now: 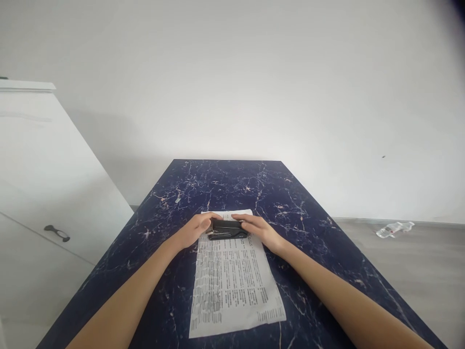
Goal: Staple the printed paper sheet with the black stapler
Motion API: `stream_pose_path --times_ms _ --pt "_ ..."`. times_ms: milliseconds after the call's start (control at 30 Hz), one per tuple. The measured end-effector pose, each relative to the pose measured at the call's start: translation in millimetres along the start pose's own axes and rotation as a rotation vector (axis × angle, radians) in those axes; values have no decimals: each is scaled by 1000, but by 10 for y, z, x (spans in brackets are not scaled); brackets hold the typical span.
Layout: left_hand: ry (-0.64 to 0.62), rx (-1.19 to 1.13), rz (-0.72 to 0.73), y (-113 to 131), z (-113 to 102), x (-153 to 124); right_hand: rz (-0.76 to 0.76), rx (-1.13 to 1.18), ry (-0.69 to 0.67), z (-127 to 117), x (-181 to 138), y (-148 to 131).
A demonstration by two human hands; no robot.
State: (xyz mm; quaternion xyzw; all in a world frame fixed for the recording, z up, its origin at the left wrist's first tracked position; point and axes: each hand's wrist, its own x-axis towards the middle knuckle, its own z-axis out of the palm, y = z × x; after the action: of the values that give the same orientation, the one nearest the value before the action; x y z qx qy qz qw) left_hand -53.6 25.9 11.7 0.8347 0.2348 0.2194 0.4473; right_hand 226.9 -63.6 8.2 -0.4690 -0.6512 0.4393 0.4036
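A black stapler [228, 230] lies crosswise over the upper part of a printed sheet of paper [240, 281]. Around its left end, where some metal shows, my left hand [194, 230] is closed with thumb and fingers. My right hand [263, 230] grips the opposite end, its fingers reaching along the far side and the thumb on the near side. Both hands rest low over the sheet's top edge. The paper is covered with dense columns of text and looks slightly creased; its top is partly hidden by the hands and stapler.
The dark blue marbled table [225, 182] narrows toward the white wall [232, 87]. To the left stands a white cabinet [47, 160] with a dark handle [57, 233]. A crumpled clear plastic item [395, 229] lies on the grey floor [428, 276] at right.
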Motion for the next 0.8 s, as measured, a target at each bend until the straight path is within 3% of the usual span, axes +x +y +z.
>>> stream_pose_path --times_ms 67,167,267,367,500,667,733,800 --pt "53 -38 -28 -6 18 8 -57 -214 4 60 -13 -3" --pt "251 -145 -85 1 83 49 -138 -410 93 147 -45 23" --pt "438 -390 -148 22 165 104 -426 -520 236 185 -101 48" --pt "425 -696 -216 34 218 131 -787 -736 296 179 -167 4" --pt "329 -922 -272 5 224 120 -1032 -1072 204 170 -225 -130" --pt "355 -972 -362 -15 223 116 -1090 -1165 105 194 -217 -124" --pt "397 -938 -405 -14 224 121 -1004 -1050 169 215 -200 -78" --pt "538 -847 -435 -23 210 120 -845 -868 320 240 -184 -52"
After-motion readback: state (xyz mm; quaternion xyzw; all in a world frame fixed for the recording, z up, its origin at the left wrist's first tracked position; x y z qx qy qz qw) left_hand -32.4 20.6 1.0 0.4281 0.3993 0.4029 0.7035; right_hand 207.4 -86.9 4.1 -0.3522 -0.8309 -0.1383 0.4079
